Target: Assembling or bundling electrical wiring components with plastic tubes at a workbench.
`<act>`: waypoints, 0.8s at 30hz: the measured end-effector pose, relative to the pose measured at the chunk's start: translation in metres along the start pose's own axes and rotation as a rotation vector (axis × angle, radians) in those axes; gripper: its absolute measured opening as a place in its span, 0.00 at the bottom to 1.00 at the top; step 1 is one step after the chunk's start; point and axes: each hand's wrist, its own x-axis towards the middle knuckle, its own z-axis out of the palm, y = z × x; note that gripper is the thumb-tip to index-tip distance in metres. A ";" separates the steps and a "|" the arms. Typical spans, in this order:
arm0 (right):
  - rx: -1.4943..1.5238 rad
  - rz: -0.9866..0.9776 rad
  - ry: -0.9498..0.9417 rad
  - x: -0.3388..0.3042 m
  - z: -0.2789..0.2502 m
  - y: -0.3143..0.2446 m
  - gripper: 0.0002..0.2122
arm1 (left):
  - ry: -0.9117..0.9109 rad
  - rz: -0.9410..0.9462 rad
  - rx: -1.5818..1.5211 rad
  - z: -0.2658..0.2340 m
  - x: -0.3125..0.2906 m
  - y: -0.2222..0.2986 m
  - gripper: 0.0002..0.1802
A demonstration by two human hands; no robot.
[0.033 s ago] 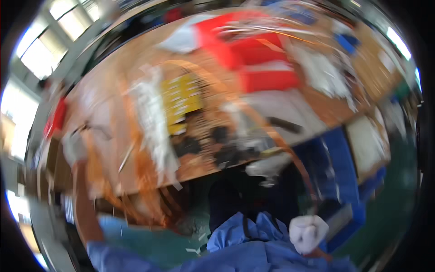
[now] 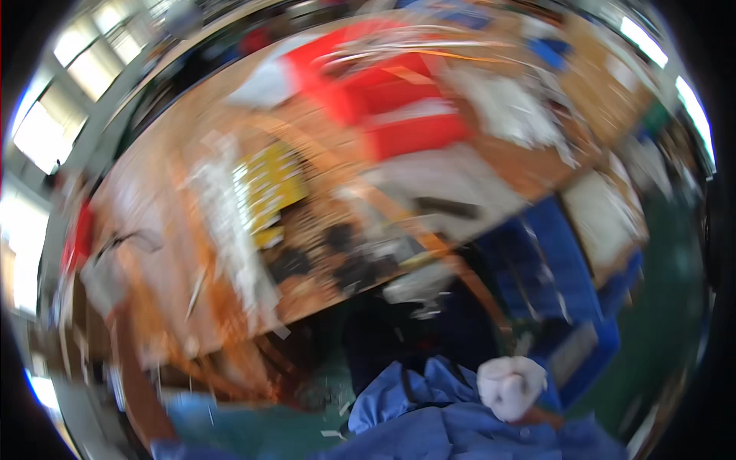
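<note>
The whole picture is smeared by motion. My right hand (image 2: 510,387), in a white glove and a blue sleeve (image 2: 429,422), is curled into a fist low in the view, in front of my body. A thin orange strand (image 2: 479,287) runs from the workbench edge down toward that fist; whether the fist grips it is not visible. My left hand is out of the picture. Nearest to the fist stands a blue crate (image 2: 552,268), just above and to the right of it.
A long wooden workbench (image 2: 176,253) crosses the view. On it are red bins (image 2: 383,100), a yellow sheet (image 2: 272,188), white bundles (image 2: 506,103), small black parts (image 2: 337,253) and a long white strip (image 2: 230,230). Green floor (image 2: 659,307) lies at the right.
</note>
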 end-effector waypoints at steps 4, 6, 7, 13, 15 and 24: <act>0.133 -0.035 0.081 0.000 -0.036 -0.015 0.18 | 0.504 -0.001 -0.383 -0.139 0.061 -0.024 0.27; 0.157 -0.093 0.124 -0.005 -0.059 -0.023 0.19 | 0.437 -0.045 -0.980 -0.241 0.064 0.144 0.26; 0.141 -0.154 0.176 -0.009 -0.070 -0.027 0.19 | 0.207 -0.090 -1.341 -0.287 0.053 0.232 0.25; 0.171 -0.375 0.499 -0.021 -0.132 -0.049 0.13 | -0.499 -0.046 -1.949 -0.392 -0.005 0.630 0.06; -0.152 -0.360 0.504 -0.036 -0.166 -0.059 0.11 | -0.773 0.125 -2.043 -0.394 -0.012 0.735 0.13; -0.157 -0.190 0.776 -0.042 -0.205 -0.065 0.14 | -1.672 0.330 -2.211 -0.401 -0.103 1.003 0.27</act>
